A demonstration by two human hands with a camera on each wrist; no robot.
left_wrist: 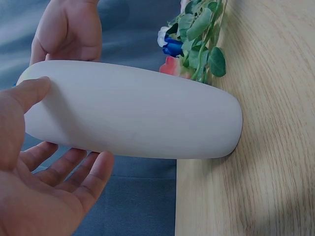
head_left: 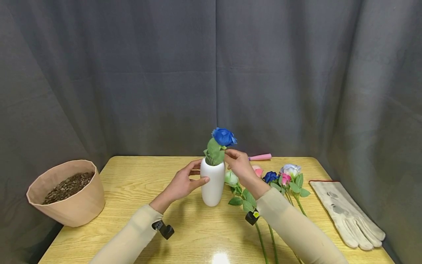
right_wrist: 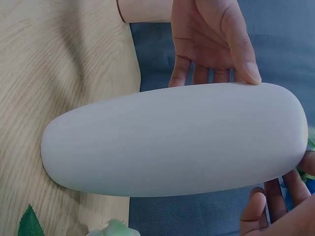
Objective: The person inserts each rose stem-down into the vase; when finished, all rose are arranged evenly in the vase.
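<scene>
A white vase (head_left: 212, 183) stands upright on the wooden table, a blue rose (head_left: 224, 137) with green leaves rising out of its mouth. My left hand (head_left: 184, 180) holds the vase from the left, thumb on the near side and fingers round the far side. At the vase's upper right, my right hand (head_left: 242, 168) pinches the rose just below its bloom, beside the leaves. In the left wrist view the vase (left_wrist: 133, 110) fills the middle, and the bloom is mostly hidden. The right wrist view shows the right hand's curled fingers (right_wrist: 275, 201) by the vase's mouth.
Several loose flowers lie right of the vase, among them a pale green rose (head_left: 231, 178), a dark blue one (head_left: 270, 177) and a white one (head_left: 291, 170). A pink handle (head_left: 260, 157) lies behind. White gloves (head_left: 349, 216) lie far right; a soil-filled tan pot (head_left: 93, 198) stands left.
</scene>
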